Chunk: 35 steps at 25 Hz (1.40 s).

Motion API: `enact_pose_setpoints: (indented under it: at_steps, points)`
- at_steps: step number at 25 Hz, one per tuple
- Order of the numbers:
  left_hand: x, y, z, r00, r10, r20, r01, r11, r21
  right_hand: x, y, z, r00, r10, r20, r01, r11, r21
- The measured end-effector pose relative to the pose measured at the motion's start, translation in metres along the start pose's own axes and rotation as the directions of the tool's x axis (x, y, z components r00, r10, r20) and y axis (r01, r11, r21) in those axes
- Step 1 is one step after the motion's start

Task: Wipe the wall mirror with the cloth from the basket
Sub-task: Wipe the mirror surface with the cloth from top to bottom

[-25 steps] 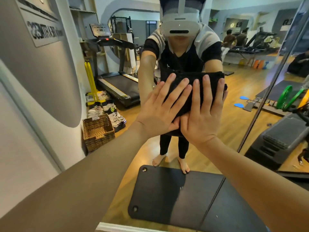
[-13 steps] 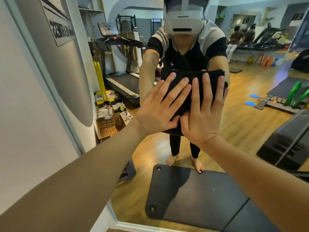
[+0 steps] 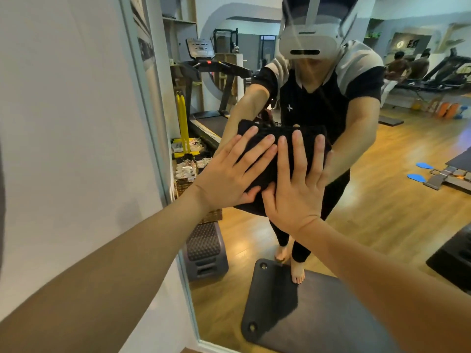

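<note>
Wiping under way: left hand and right hand, fingers straight and spread, press black cloth flat on wall mirror, frame centre; remaining glass probably unwiped.

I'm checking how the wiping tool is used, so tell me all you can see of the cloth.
The cloth is black, soft and thick-looking, apparently folded into a pad wider than it is tall. It lies flat against the mirror, near the left frame edge. The left hand and right hand press on it side by side with straight, spread fingers, covering its middle; its top edge and lower corner show past them.
</note>
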State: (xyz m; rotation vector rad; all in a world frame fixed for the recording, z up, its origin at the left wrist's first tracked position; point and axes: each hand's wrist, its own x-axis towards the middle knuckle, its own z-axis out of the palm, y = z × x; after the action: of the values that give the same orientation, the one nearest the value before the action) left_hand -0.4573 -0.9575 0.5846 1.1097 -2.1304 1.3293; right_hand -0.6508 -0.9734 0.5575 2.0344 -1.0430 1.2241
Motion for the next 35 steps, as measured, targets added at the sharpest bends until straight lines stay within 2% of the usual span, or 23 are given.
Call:
enact_pose_setpoints:
  at_steps: [5, 8, 11, 16, 24, 30, 35]
  points:
    - [-0.049, -0.056, 0.0, 0.998, -0.036, 0.046, 0.039, 0.998, -0.051, 0.023, -0.06, 0.028, 0.999, -0.032, 0.037, 0.031, 0.999, 0.023]
    - [-0.081, -0.107, -0.003, 0.998, 0.028, 0.054, -0.026, 0.999, -0.031, 0.038, -0.105, 0.053, 0.998, -0.063, 0.028, 0.063, 0.998, 0.0]
    - [-0.105, -0.15, -0.001, 0.991, 0.122, 0.052, -0.122, 0.993, -0.006, 0.047, -0.144, 0.075, 1.0, -0.016, -0.027, 0.017, 1.0, 0.013]
    - [-0.112, -0.155, 0.004, 0.985, 0.166, 0.034, -0.167, 0.986, 0.021, 0.043, -0.146, 0.087, 0.993, -0.063, -0.095, 0.059, 0.997, -0.051]
    - [-0.113, -0.116, 0.006, 0.993, -0.089, -0.083, 0.087, 0.996, -0.029, 0.038, -0.141, 0.088, 0.982, -0.107, -0.157, 0.096, 0.992, -0.079]
    - [-0.115, -0.099, 0.01, 0.976, -0.202, -0.081, 0.205, 0.978, 0.029, 0.035, -0.142, 0.088, 0.979, -0.107, -0.173, 0.088, 0.989, -0.115]
    - [-0.118, -0.085, 0.018, 0.961, -0.247, -0.123, 0.249, 0.968, -0.003, 0.03, -0.133, 0.089, 0.97, -0.182, -0.164, 0.153, 0.973, -0.172]
